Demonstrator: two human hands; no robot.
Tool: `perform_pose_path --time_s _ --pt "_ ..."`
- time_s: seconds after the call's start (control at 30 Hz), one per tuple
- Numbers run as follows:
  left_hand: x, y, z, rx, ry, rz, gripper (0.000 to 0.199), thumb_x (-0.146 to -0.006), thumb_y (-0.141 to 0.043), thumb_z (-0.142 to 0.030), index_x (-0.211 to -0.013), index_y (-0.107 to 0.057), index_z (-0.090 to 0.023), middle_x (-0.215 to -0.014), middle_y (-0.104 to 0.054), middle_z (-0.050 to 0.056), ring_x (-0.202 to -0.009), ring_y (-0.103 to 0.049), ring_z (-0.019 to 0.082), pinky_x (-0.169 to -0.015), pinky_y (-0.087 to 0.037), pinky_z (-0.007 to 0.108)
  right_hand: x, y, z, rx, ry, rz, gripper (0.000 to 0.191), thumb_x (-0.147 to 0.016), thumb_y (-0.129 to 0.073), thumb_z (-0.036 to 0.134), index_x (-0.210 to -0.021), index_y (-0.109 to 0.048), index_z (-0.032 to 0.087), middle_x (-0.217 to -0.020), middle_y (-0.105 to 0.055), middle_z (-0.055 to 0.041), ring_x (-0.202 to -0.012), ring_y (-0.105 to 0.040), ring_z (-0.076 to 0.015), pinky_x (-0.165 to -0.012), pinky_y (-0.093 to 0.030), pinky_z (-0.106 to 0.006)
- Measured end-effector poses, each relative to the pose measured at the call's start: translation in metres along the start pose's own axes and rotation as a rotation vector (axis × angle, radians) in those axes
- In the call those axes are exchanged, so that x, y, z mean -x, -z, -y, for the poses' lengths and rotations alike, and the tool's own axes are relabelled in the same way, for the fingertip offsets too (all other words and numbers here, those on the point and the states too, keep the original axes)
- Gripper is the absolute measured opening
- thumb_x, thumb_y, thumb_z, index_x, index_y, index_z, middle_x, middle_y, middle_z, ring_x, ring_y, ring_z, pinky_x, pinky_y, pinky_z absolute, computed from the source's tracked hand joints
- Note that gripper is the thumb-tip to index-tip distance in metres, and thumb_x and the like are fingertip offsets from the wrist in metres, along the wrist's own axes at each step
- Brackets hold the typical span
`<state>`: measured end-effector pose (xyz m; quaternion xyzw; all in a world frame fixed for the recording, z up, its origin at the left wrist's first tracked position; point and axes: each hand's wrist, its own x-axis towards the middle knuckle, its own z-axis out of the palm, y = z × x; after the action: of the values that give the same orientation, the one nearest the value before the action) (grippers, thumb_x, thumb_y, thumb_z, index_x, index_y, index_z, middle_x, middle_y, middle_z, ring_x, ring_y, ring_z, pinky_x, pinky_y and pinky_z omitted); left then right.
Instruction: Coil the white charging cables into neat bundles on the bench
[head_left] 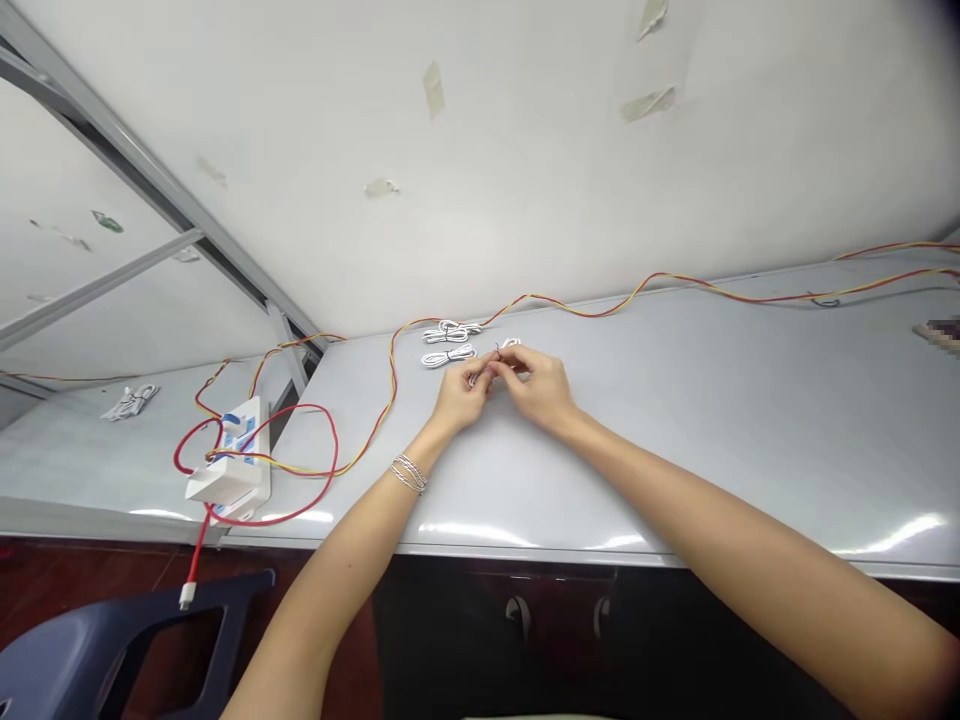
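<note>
My left hand (461, 396) and my right hand (541, 388) meet above the grey table, fingertips pinched together. Between them they grip a small white cable bundle (511, 343), mostly covered by the fingers, with a thin dark tie (498, 350) poking up from it. Just left of the hands lies a coiled white cable (448, 356) bound in its middle by a dark tie. Behind that one, more coiled white cable (445, 332) rests near the wall.
A white power strip (259, 440) with plugs and a looping red cable (336, 450) sits at the left. Red and yellow wires (592, 313) run along the wall. Another white cable bundle (132, 401) lies far left. A blue chair (82, 640) stands below.
</note>
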<state>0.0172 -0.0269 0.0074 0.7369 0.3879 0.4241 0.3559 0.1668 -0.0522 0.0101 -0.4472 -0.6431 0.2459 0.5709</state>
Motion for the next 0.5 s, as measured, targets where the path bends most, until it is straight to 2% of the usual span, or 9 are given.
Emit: perform_pose_path --time_s 0.1,0.2,0.3,0.4,0.5 --pt "-0.0012 0.0032 -0.0016 0.163 0.107 0.073 0.035 -0.084 -0.066 -0.045 -0.096 -0.072 -0.012 -0.060 -0.051 -0.001 -0.056 -0.043 0.011 -0.055 -0.036 0.025 -0.0004 -0.0009 0.0005 -0.042 0.000 -0.046 0.012 -0.086 -0.061 0.026 -0.088 -0.072 0.021 -0.091 -0.075 -0.0049 -0.082 -0.070 -0.0197 -0.078 -0.057 -0.034" --pt "-0.0018 0.0065 -0.0014 0.174 0.158 0.123 0.034 -0.085 -0.065 -0.042 -0.099 -0.069 -0.011 -0.062 -0.051 -0.001 -0.055 -0.043 0.011 -0.053 -0.035 0.024 0.0000 -0.0021 -0.0017 -0.067 -0.019 -0.051 0.011 -0.085 -0.062 0.026 -0.085 -0.072 0.020 -0.089 -0.074 -0.0058 -0.081 -0.070 -0.0197 -0.077 -0.057 -0.034" --pt "-0.0010 0.0073 -0.0008 0.001 0.107 0.140 0.023 -0.092 -0.053 -0.032 -0.092 -0.065 -0.013 -0.066 -0.055 0.001 -0.061 -0.050 0.014 -0.060 -0.041 0.026 0.0009 -0.0039 -0.0053 -0.083 -0.036 -0.030 0.010 -0.083 -0.063 0.026 -0.081 -0.070 0.020 -0.088 -0.072 -0.0061 -0.081 -0.069 -0.0196 -0.077 -0.057 -0.034" --pt "0.0014 0.0056 -0.0007 -0.256 0.047 0.086 0.018 -0.096 -0.045 -0.023 -0.093 -0.061 -0.014 -0.080 -0.063 0.007 -0.076 -0.058 0.020 -0.073 -0.046 0.032 0.0017 -0.0056 -0.0081 -0.100 -0.057 -0.020 0.009 -0.082 -0.064 0.027 -0.079 -0.069 0.020 -0.089 -0.072 -0.0065 -0.083 -0.068 -0.0204 -0.080 -0.057 -0.036" --pt "0.0034 0.0040 -0.0005 -0.439 0.079 0.059 0.018 -0.097 -0.042 -0.022 -0.089 -0.057 -0.016 -0.082 -0.063 0.010 -0.074 -0.058 0.022 -0.074 -0.047 0.036 0.0020 -0.0066 -0.0092 -0.145 -0.120 -0.004 0.010 -0.081 -0.065 0.029 -0.079 -0.068 0.020 -0.089 -0.073 -0.0067 -0.083 -0.070 -0.0211 -0.082 -0.057 -0.038"
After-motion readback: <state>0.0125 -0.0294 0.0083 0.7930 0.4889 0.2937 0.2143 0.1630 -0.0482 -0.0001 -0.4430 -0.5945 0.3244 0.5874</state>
